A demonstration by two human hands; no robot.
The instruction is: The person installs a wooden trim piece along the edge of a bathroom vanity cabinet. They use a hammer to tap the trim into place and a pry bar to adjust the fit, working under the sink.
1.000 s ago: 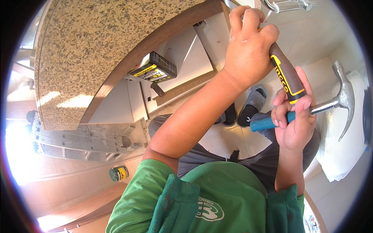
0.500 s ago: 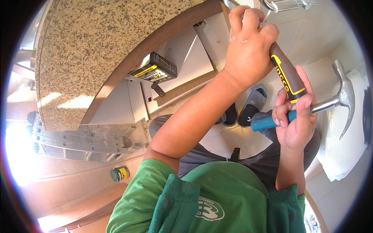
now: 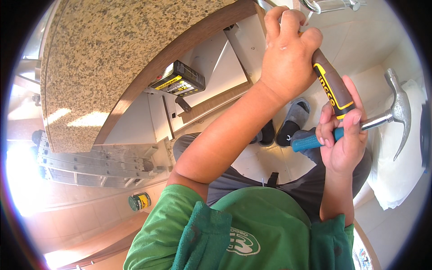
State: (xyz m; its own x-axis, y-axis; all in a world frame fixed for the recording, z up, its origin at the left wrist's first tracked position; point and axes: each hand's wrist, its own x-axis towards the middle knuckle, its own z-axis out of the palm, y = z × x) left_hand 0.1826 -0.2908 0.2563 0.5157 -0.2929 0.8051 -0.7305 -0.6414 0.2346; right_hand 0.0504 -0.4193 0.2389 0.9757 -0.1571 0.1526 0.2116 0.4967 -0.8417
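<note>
My left hand (image 3: 290, 49) is closed round the upper part of a tool with a brown-and-yellow grip (image 3: 330, 83). The tool's working end is hidden behind my fingers and the counter's edge, so its kind does not show. Below, my right hand (image 3: 344, 141) holds a claw hammer (image 3: 398, 112) by its teal handle, close to the metal shaft. The hammer's grey head points right, its claw curving downward. The lower end of the brown grip reaches my right hand's fingers, and one of them lies along its side.
A speckled granite counter (image 3: 103, 58) with a wooden edge curves over an open cabinet at the left. Inside stands a black-and-yellow tin (image 3: 180, 78). A ladder (image 3: 94, 162) and a green can (image 3: 139, 201) lie further left. A white plastic bag (image 3: 391, 171) is on the right.
</note>
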